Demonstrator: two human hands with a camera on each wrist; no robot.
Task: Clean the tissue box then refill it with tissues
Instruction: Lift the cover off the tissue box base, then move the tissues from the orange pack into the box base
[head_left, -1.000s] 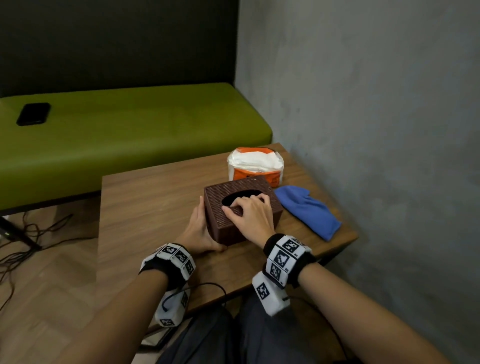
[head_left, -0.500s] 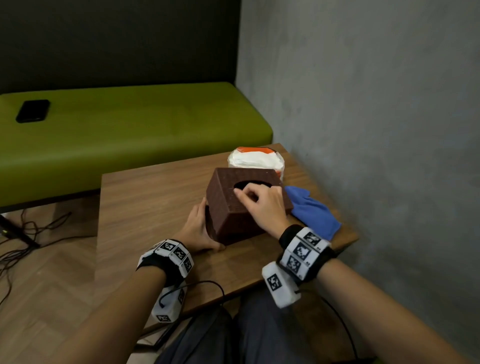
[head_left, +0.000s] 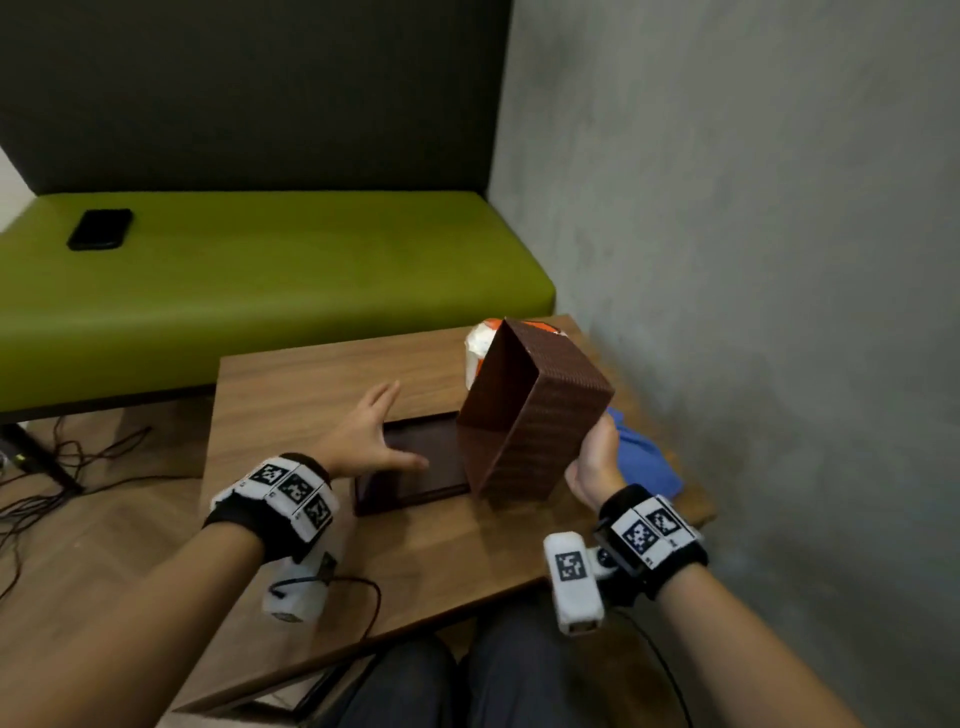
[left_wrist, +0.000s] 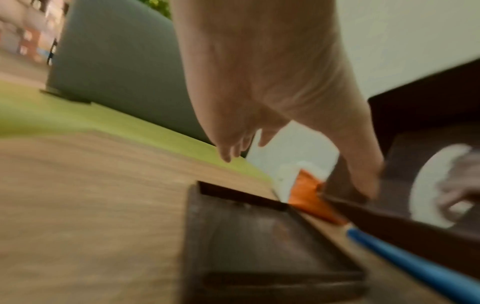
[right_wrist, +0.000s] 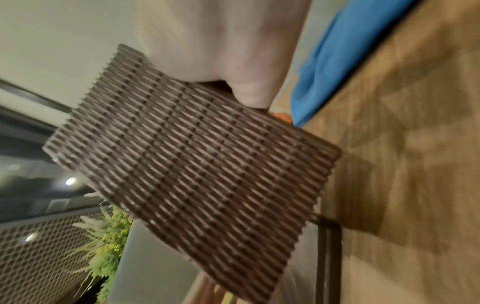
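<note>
The brown woven tissue box cover (head_left: 540, 415) (right_wrist: 197, 170) is lifted off its base and tilted, its hollow underside facing left. My right hand (head_left: 595, 460) grips it from the right side, with fingers hidden behind it. The flat dark base tray (head_left: 415, 467) (left_wrist: 262, 242) lies on the wooden table (head_left: 311, 395). My left hand (head_left: 371, 434) (left_wrist: 262, 86) hovers open over the tray's left edge, fingers spread. An orange pack of white tissues (head_left: 480, 340) (left_wrist: 303, 191) stands behind the cover, mostly hidden. The blue cloth (head_left: 641, 457) (right_wrist: 322, 67) lies at the right.
A grey wall (head_left: 753, 260) runs close along the table's right side. A green bench (head_left: 260, 280) with a black phone (head_left: 100, 228) on it stands behind the table. Cables (head_left: 57, 467) lie on the floor at the left.
My right hand has lifted the cover up and to the right, off the base tray, tilting it on its side. My left hand let go of the box and opened over the tray.
</note>
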